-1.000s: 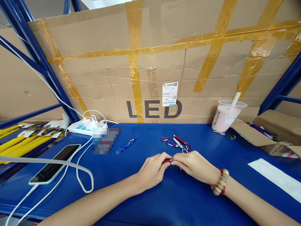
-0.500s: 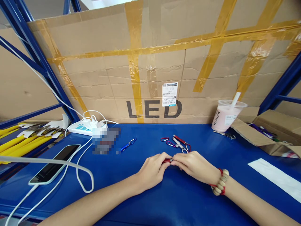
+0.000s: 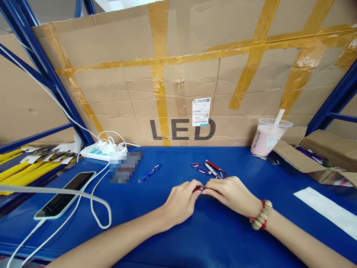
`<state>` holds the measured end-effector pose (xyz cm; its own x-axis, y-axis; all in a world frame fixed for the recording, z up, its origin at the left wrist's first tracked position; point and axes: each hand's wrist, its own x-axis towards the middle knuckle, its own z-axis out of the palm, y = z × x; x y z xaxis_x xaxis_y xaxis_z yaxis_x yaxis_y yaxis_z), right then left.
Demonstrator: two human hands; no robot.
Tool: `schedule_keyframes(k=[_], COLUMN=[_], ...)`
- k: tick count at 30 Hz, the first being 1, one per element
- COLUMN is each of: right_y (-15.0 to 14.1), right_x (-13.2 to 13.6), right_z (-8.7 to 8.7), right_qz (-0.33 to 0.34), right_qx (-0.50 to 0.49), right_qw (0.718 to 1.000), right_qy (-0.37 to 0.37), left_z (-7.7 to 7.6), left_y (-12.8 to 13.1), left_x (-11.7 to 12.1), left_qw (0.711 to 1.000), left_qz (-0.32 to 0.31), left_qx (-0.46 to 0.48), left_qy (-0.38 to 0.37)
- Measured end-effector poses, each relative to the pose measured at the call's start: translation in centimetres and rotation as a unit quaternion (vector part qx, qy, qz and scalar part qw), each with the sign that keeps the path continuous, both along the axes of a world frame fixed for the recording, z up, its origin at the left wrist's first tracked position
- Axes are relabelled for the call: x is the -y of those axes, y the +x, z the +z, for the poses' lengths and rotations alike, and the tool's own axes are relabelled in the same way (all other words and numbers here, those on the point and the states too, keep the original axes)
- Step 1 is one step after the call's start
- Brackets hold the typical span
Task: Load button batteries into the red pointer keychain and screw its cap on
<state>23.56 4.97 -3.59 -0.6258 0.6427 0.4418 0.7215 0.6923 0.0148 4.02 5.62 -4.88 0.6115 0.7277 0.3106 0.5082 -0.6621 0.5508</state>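
Note:
Between the thumb and fingers of my left hand is a small red mini flashlight, mostly covered by the fingers. My right hand, wearing a bead bracelet, pinches the flashlight's dark end; the exact part under its fingertips is hidden. Just beyond the hands lie another red mini flashlight with a red carabiner, a silver flashlight, a purple carabiner and a red-purple carabiner. Farther left rests a blue mini flashlight with a carabiner.
A drink cup stands at the back right, near an open cardboard box. White paper lies at the right. On the left are a phone, looping white cables and a power strip. Taped cardboard walls the back.
Both hands stay together around the red mini flashlight. My right hand has shifted slightly up and away, and a little more of the flashlight's dark end shows between the fingertips.

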Motion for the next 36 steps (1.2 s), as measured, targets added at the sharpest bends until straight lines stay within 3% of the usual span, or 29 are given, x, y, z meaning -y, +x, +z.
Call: schedule_keyframes(k=[7, 15, 26, 36], right_y=[0.28, 0.51, -0.02, -0.38], right_x=[-0.1, -0.08, 0.1, 0.02], right_z=[0.41, 0.62, -0.22, 0.0], right_qz=[0.017, 0.056, 0.059, -0.058], right_qx=[-0.092, -0.108, -0.214, -0.258], right_qw=[0.989, 0.987, 0.974, 0.932], right_qy=[0.114, 0.108, -0.056, -0.247], left_z=[0.02, -0.25, -0.2, -0.54], left_y=[0.24, 0.01, -0.62, -0.59], left_x=[-0.19, -0.41, -0.59, -0.51], left_qw=[0.999, 0.999, 0.99, 0.99], left_qz=[0.02, -0.014, -0.084, -0.089], left_qx=[0.023, 0.03, 0.025, 0.086], left_qy=[-0.015, -0.038, -0.107, -0.063])
